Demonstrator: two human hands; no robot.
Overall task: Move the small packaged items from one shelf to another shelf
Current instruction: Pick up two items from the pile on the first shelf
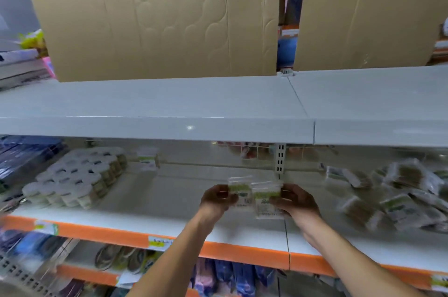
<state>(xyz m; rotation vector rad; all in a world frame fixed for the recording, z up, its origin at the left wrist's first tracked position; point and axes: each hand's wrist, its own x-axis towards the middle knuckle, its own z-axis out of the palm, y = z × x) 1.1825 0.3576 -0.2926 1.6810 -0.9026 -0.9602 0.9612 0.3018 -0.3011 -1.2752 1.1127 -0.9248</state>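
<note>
Both hands, left hand [218,197] and right hand [297,202], each grip small packets [257,196] above the middle shelf [169,199], bare surface beneath, near its orange front edge [218,252], forearms extended.

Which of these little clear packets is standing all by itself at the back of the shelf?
The lone packet upright against the back rail, right of the white tubs. The others are held in the hands or heaped on the right.

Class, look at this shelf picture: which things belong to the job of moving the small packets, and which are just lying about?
Job:
left hand and right hand, each holding packets
packet pile, on the right
middle shelf

Lying about:
cardboard sheets
white tubs
top shelf
shoes
</note>
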